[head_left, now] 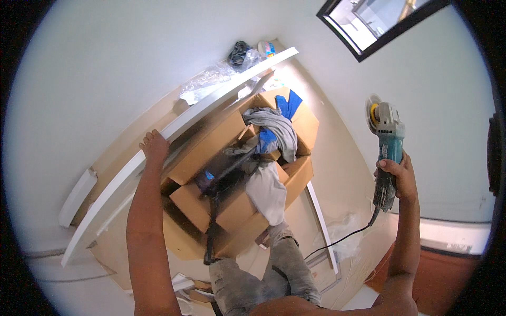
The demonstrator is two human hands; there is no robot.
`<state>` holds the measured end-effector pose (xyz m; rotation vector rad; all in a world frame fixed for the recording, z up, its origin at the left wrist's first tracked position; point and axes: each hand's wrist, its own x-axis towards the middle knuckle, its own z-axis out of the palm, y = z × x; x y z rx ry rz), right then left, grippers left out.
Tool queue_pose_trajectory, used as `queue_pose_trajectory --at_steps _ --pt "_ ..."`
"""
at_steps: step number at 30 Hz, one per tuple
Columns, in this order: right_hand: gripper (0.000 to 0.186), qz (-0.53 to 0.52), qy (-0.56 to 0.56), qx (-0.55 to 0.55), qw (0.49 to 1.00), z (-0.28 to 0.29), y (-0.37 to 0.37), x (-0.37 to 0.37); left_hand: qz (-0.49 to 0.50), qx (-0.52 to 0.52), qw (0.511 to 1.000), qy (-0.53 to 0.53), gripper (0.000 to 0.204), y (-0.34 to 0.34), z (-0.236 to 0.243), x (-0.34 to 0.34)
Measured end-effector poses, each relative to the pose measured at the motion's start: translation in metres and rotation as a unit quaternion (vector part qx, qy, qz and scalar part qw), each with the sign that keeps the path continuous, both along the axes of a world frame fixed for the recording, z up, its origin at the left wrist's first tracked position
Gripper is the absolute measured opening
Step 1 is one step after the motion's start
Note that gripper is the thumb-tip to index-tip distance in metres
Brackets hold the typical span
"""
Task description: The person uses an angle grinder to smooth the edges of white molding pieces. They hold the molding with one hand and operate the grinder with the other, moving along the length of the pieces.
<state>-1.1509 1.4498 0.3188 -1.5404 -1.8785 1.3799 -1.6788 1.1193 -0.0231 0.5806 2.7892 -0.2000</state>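
Observation:
My left hand [154, 146] grips the edge of a long white board [211, 102], which slants from the lower left up to the far wall. Raised at the right, my right hand [399, 174] is wrapped round the black handle of a teal and grey angle grinder [390, 148]. The grinder's disc [373, 113] points upward, well apart from the board. Its black power cord [340, 242] hangs down toward my legs. Between my arms stands an open cardboard box [211, 145] with grey clothes [282, 131] and blue cloth [289, 104] in it.
A short white offcut [79, 197] leans by the left wall. Clear plastic wrap [208, 81] lies behind the board. A narrow white strip [322, 226] rests on the floor right of my legs. A black strap-like piece [212, 226] crosses the box. A black-framed pane [363, 31] hangs upper right.

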Motion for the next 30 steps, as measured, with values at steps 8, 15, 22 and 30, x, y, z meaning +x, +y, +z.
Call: queue_pose_trajectory --at_steps 8,15,22,30 --pt "0.062 0.104 0.130 -0.193 0.967 -0.115 0.138 -0.072 0.018 -0.028 0.998 0.052 0.083 0.065 0.006 0.000" --pt "0.071 0.136 0.301 -0.418 0.846 -0.218 0.184 -0.131 0.003 -0.028 0.996 0.089 0.080 0.076 0.005 -0.037" --pt "0.082 0.251 0.395 -0.542 0.698 -0.284 0.202 -0.203 -0.010 0.043 0.992 0.117 0.074 0.066 -0.003 -0.032" --pt "0.082 0.343 0.245 -0.513 0.748 -0.279 0.204 -0.269 -0.001 0.038 0.988 0.153 0.081 0.076 -0.002 -0.015"
